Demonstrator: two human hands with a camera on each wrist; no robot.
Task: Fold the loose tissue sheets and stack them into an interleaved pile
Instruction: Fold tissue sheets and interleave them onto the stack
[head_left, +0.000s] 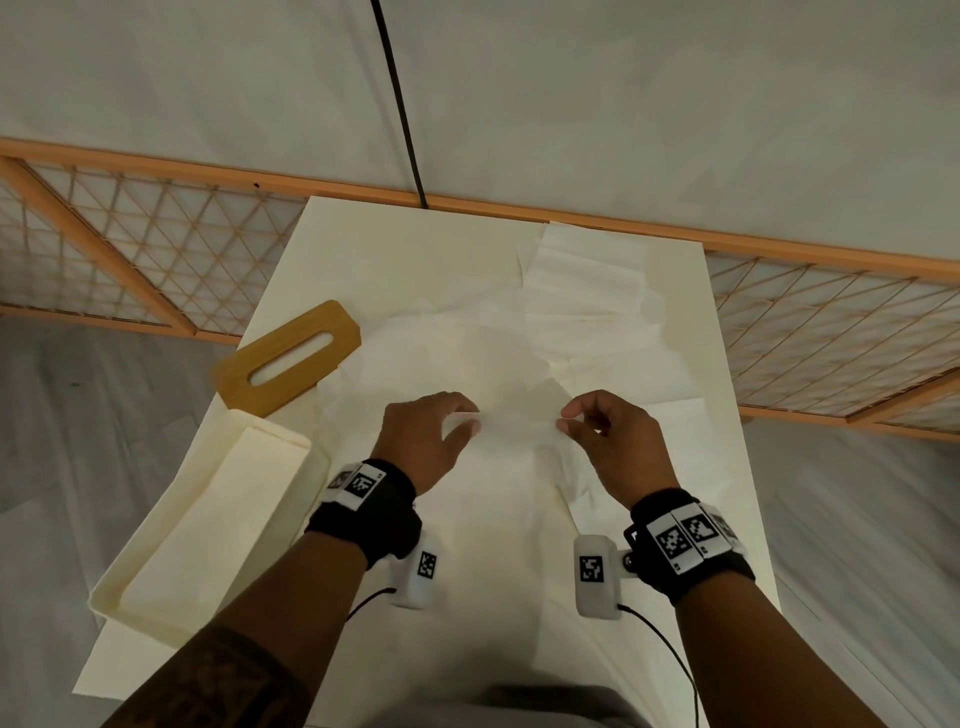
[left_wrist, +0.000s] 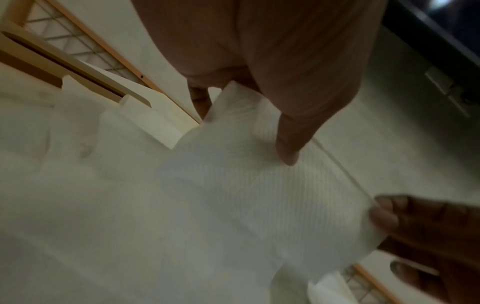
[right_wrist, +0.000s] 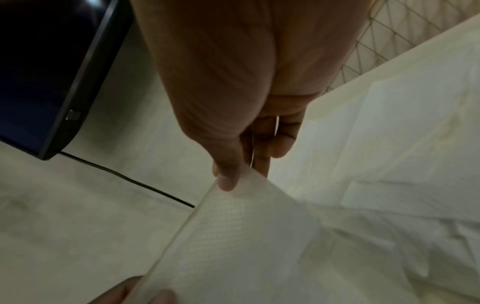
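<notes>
On the tabletop loose sheets lie spread from centre toward 1 o'clock, with an open box at 8 o'clock and its lid at 10. The left hand and right hand each pinch a top corner of one tissue, fingers clamped, holding it up at centre. Folding looks just begun; next, probably bring the edges together squarely.

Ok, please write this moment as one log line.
step: folding | left hand: pinches tissue sheet | right hand: pinches same sheet | box: left
</notes>
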